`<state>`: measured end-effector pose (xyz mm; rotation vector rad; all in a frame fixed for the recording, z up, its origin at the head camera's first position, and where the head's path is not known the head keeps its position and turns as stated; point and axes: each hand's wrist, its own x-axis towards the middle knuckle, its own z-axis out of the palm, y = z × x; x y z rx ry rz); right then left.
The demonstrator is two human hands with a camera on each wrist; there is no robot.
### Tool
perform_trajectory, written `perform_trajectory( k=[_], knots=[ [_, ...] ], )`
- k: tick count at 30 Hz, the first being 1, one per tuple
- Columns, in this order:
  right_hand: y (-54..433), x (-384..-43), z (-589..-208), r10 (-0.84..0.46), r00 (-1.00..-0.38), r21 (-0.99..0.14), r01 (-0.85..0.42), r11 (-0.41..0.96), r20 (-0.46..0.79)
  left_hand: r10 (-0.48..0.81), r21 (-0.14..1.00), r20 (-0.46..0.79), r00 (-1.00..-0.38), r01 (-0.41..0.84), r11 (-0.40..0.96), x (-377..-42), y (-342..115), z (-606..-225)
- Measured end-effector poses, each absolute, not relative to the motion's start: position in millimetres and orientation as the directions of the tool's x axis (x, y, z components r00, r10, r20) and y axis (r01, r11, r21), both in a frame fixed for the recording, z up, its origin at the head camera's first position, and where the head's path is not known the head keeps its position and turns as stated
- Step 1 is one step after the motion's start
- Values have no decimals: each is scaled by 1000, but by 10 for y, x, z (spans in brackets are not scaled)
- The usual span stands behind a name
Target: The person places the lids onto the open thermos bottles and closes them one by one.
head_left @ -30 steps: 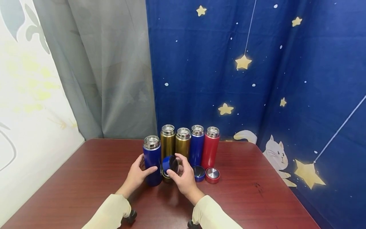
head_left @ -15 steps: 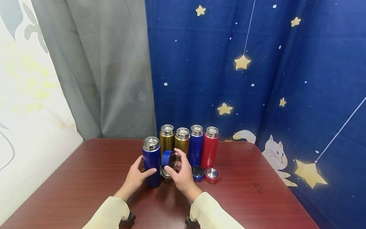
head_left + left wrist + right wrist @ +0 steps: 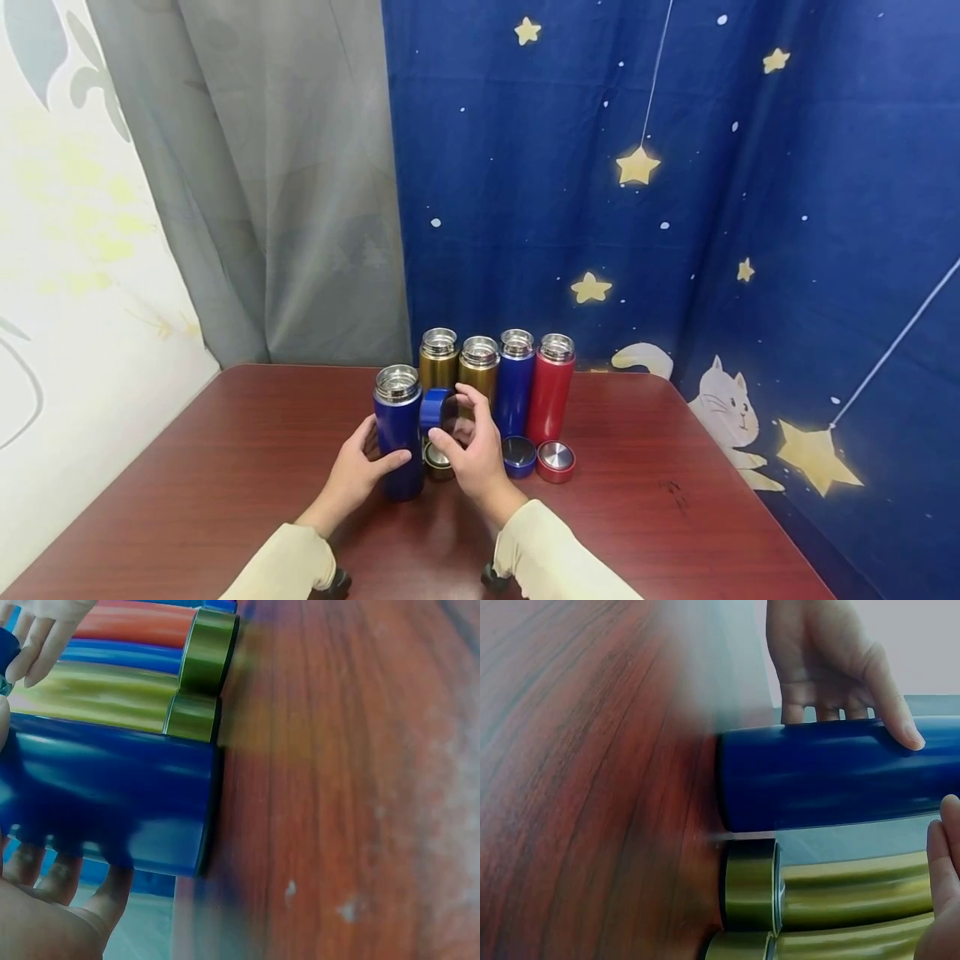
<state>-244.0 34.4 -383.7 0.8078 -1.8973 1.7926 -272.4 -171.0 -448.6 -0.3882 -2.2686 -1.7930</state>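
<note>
My left hand [image 3: 354, 473] grips an uncapped blue vacuum flask [image 3: 399, 433], fingers behind it and thumb across its front. The flask stands upright at the left of the group, its steel mouth bare. Just right of its upper body, my right hand [image 3: 480, 454] holds a blue lid [image 3: 432, 410] on edge between thumb and fingers. In the left wrist view, the flask [image 3: 112, 795] lies along my left fingers [image 3: 60, 877]. The right wrist view shows the left thumb on the flask [image 3: 817, 780], with part of my right hand [image 3: 945, 900] beside it.
Behind stand two gold flasks [image 3: 439, 367], another blue flask [image 3: 515, 392] and a red flask [image 3: 552, 392], all uncapped. Before them lie a gold lid [image 3: 438, 461], a blue lid [image 3: 518, 456] and a red lid [image 3: 556, 461]. Curtains hang beyond the brown table [image 3: 660, 517].
My right hand has raised the blue lid, turned it more on edge and brought it closer to the flask. The left hand and its flask have shifted slightly toward me.
</note>
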Motion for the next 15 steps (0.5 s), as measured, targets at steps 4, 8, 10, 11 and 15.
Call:
perform_trajectory(
  k=[4,8,10,11,15],
  knots=[
    [326,-2433,-3799,-115,-738,-741,-672,23,665,69,915,319,-945,326,238,-2695,-1713,-4476],
    [305,-2424,-3752,-106,-717,-717,-695,49,688,69,915,313,-947,320,244,-2673,-1719,-4478],
    [292,-2420,-3726,-98,-709,-707,-705,61,698,70,915,313,-947,320,245,-2660,-1720,-4479],
    [284,-2420,-3711,-93,-703,-700,-711,65,705,71,915,313,-947,321,244,-2657,-1720,-4481],
    [242,-2419,-3647,-70,-671,-667,-741,78,738,73,914,317,-946,325,242,-2648,-1720,-4484]
  ],
)
